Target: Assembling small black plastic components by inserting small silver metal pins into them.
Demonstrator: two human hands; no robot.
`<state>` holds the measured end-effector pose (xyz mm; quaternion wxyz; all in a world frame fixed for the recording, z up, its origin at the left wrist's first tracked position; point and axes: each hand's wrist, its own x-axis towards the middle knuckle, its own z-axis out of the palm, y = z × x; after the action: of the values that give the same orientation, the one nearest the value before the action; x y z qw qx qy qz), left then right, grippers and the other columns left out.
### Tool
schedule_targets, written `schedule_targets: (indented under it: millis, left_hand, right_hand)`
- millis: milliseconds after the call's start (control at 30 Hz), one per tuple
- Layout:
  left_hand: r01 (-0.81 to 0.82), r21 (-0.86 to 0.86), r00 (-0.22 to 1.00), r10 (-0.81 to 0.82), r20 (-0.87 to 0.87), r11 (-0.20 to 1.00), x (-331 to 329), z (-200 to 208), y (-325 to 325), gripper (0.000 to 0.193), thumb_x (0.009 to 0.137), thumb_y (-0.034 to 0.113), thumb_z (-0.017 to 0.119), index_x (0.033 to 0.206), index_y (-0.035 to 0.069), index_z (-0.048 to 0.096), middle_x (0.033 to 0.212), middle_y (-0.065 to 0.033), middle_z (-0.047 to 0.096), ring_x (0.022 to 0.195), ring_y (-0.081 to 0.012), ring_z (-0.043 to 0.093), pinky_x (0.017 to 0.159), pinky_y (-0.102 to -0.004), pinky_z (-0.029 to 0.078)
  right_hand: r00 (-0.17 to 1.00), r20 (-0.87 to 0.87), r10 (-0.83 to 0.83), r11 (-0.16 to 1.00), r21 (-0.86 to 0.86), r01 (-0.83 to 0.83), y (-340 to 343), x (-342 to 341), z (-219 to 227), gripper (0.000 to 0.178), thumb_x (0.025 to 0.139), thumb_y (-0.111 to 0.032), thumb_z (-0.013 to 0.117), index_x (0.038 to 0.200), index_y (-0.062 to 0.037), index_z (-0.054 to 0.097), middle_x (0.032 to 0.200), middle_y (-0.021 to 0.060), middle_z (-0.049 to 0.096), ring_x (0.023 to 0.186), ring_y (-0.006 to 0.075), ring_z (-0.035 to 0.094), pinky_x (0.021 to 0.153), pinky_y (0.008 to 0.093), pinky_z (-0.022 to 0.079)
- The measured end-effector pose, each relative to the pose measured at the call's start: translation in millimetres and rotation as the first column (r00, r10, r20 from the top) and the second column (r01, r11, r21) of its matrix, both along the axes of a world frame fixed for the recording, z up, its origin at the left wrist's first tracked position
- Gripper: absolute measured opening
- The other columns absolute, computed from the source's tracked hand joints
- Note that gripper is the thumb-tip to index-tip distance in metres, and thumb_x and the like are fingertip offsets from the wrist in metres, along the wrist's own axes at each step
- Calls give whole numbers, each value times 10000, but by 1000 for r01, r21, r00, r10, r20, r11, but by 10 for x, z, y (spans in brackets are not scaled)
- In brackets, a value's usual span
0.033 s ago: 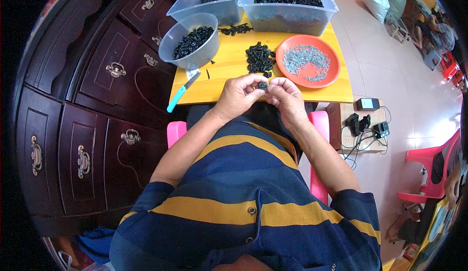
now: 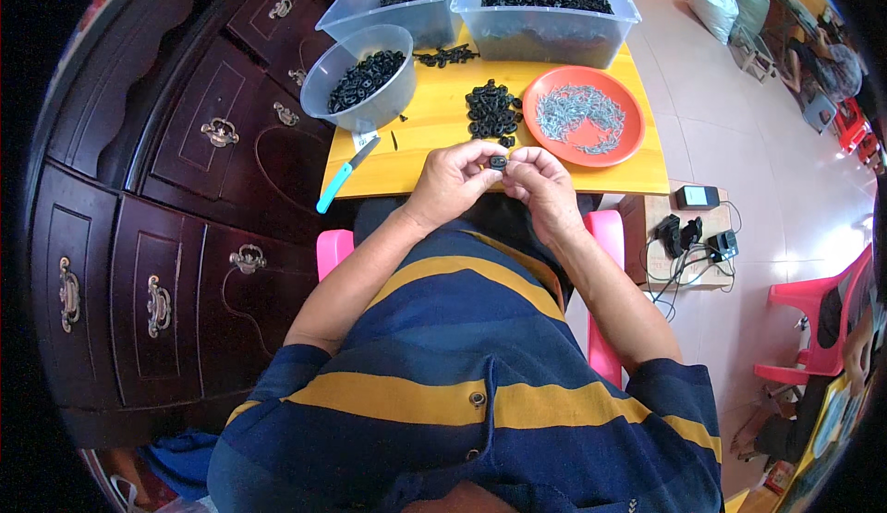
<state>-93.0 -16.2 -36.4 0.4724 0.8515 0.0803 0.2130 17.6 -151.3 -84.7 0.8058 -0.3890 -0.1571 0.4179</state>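
Note:
Between the thumb and fingers of my left hand (image 2: 450,183) is a small black oval plastic part (image 2: 498,162), held just over the table's near edge. My right hand (image 2: 545,188) is pinched closed at the right side of that part; whatever its fingertips hold is too small to make out. Just beyond my hands lies a loose pile of similar black plastic parts (image 2: 491,111). To its right, an orange-red plate (image 2: 634,134) holds many small silvery metal pins (image 2: 582,111).
On the yellow table (image 2: 434,167), a round clear tub (image 2: 397,97) and two clear bins (image 2: 554,37) hold black parts. A knife with a turquoise handle (image 2: 334,188) lies left. Dark wooden drawers (image 2: 185,236) stand at left. A box with cables (image 2: 684,254) is at right.

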Motion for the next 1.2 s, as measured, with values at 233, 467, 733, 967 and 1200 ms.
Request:
schedule_targets:
  millis: [233,467,733,967,1200]
  left_hand:
    - [6,-36,1000,-5,11,999,-6,-17,-7,253,862,-9,711,1112,21,683,851,25,674,694,-17,574,636,-198,496]
    - [27,23,999,-27,-18,999,-5,19,-35,247,859,-18,714,1101,26,685,832,15,673,694,-25,586,636,-208,498]
    - [70,-70,997,-72,-17,995,-24,65,-74,240,915,63,689,1152,29,674,850,23,664,694,-22,574,632,-202,487]
    - [43,-151,997,-51,-51,988,-32,-17,4,204,1005,104,562,1156,16,667,839,0,651,686,-47,590,636,-214,505]
    - [49,-237,998,-58,-30,970,-39,-20,30,222,1016,99,540,1192,21,652,884,2,646,689,-44,581,642,-197,498]
  right_hand:
    - [999,25,-21,1000,-11,22,-7,-30,72,213,874,-54,694,1060,-38,591,887,28,653,776,92,609,679,229,478]
    - [990,123,-69,996,-40,75,-16,-36,107,187,888,-37,667,1052,-35,576,880,14,629,758,83,584,680,221,476]
    - [965,236,-118,992,-15,125,4,-38,44,121,920,-13,631,1024,-36,574,924,4,610,812,77,592,758,237,510]
    - [957,262,-124,990,-28,136,12,-93,132,97,921,-27,634,999,-50,580,874,-5,608,758,74,572,681,224,465]
    - [958,268,-103,991,-56,122,4,-71,123,107,919,-35,639,1005,-45,577,903,-12,602,795,61,577,701,219,480]
